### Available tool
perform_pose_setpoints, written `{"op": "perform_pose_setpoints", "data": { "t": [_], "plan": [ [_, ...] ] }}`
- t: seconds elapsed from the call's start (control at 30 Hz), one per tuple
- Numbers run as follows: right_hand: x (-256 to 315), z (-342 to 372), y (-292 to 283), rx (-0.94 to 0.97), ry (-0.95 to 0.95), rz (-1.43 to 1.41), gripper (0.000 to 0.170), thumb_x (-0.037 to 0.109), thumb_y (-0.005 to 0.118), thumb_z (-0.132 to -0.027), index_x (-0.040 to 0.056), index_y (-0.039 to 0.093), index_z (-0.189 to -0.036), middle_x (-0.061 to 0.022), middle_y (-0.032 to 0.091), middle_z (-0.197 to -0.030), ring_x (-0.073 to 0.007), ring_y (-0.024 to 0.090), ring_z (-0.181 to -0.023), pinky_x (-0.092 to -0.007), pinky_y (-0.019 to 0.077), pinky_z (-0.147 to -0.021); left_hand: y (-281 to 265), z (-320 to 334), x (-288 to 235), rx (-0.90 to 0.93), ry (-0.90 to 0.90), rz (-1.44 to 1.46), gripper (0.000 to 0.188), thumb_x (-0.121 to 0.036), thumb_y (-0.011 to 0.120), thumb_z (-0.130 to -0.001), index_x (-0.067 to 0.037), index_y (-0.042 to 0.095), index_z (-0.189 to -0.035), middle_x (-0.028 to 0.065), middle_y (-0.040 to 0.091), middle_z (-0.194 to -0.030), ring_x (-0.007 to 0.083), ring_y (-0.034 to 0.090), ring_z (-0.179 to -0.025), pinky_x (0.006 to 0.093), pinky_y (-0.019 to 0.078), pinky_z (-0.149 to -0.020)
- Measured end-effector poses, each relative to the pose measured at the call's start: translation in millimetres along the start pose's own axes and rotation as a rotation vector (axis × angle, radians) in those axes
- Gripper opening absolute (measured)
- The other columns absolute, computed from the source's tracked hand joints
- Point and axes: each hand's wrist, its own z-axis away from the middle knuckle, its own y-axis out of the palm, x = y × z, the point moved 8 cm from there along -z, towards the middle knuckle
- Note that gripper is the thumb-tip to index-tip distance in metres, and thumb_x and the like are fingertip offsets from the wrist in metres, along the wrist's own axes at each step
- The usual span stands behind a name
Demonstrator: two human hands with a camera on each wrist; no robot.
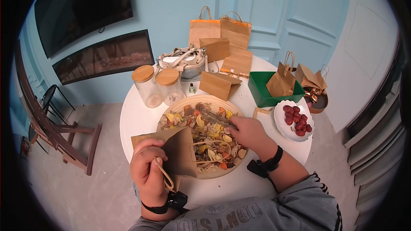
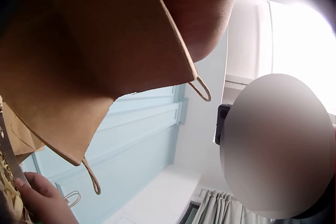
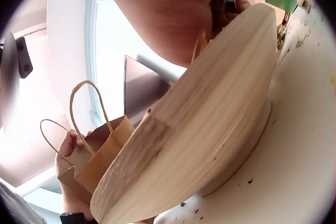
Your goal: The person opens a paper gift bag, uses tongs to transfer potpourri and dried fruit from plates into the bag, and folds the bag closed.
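My left hand [image 1: 147, 167] grips the near side of a brown paper bag [image 1: 180, 149], tilted with its mouth up over the left of a wide wooden bowl [image 3: 210, 113]. One twisted handle loops by the thumb; the other stretches across the bowl. Dried fruit slices and flowers [image 1: 214, 147] in yellow, orange and brown fill the bowl. My right hand [image 1: 252, 131] holds metal tongs [image 1: 218, 119], whose tips reach into the mix near the bowl's far side. In the left wrist view the bag [image 2: 79, 40] covers much of the frame, and its inside bottom is hidden.
Two glass jars [image 1: 145, 90] with wooden lids stand at the back left, beside a small bottle [image 1: 192, 88] and a bag with straps [image 1: 184, 62]. Several paper bags [image 1: 205, 30] stand behind. On the right are a green box [image 1: 261, 94] and a white plate [image 1: 291, 134] of red dates.
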Motion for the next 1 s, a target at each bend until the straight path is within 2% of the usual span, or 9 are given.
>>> {"op": "perform_pose_setpoints", "data": {
  "t": [0.13,0.37,0.43,0.73,0.87,1.0],
  "plan": [
    [3,2,-10,-0.113,-0.074,0.012,0.021,0.029,0.060,-0.086,0.0081,0.056,-0.087,-0.0137,0.062,-0.073,-0.0359,0.061,-0.072,-0.0466,0.0464,-0.063,0,0,0,-0.003,0.003,0.005,0.019,-0.016,0.057,-0.088,-0.001,0.058,-0.077,0.0092,0.059,-0.073,0.0259,0.057,-0.092,0.0338,0.0441,-0.076],
    [4,3,-11,-0.133,-0.099,0.024,0.021,0.028,0.060,-0.085,0.0080,0.055,-0.087,-0.0130,0.061,-0.072,-0.0360,0.060,-0.071,-0.0465,0.0459,-0.062,-1,-1,-2,0.000,0.020,0.002,0.020,-0.018,0.057,-0.089,-0.002,0.057,-0.077,0.0089,0.059,-0.072,0.0266,0.057,-0.093,0.0344,0.0440,-0.077],
    [5,4,-16,-0.143,-0.085,-0.028,0.022,0.029,0.061,-0.085,0.0082,0.057,-0.091,-0.0144,0.062,-0.075,-0.0355,0.061,-0.074,-0.0440,0.0460,-0.063,-1,-1,-2,0.002,0.018,0.004,0.020,-0.018,0.057,-0.089,-0.002,0.057,-0.077,0.0088,0.059,-0.072,0.0268,0.057,-0.093,0.0345,0.0440,-0.077],
    [14,6,-12,-0.043,-0.125,-0.095,0.030,0.032,0.066,-0.084,0.0082,0.059,-0.101,-0.0125,0.063,-0.081,-0.0319,0.063,-0.075,-0.0399,0.0480,-0.066,1,0,0,0.006,-0.022,0.004,0.019,-0.017,0.056,-0.089,-0.003,0.057,-0.077,0.0086,0.059,-0.072,0.0272,0.057,-0.094,0.0353,0.0438,-0.079],
    [17,8,-19,-0.047,-0.132,-0.159,0.030,0.034,0.062,-0.086,0.0072,0.057,-0.098,-0.0118,0.062,-0.082,-0.0326,0.061,-0.077,-0.0423,0.0472,-0.066,2,0,0,0.017,-0.018,0.003,0.018,-0.016,0.056,-0.089,-0.003,0.057,-0.077,0.0083,0.059,-0.072,0.0272,0.057,-0.094,0.0354,0.0437,-0.080],
    [13,12,-35,-0.039,-0.061,-0.152,0.031,0.033,0.064,-0.085,0.0079,0.058,-0.101,-0.0116,0.063,-0.081,-0.0318,0.062,-0.076,-0.0414,0.0474,-0.066,3,-1,0,0.033,-0.010,-0.007,0.017,-0.015,0.056,-0.089,-0.003,0.057,-0.078,0.0080,0.060,-0.073,0.0276,0.057,-0.094,0.0357,0.0438,-0.080]
  ]
}}
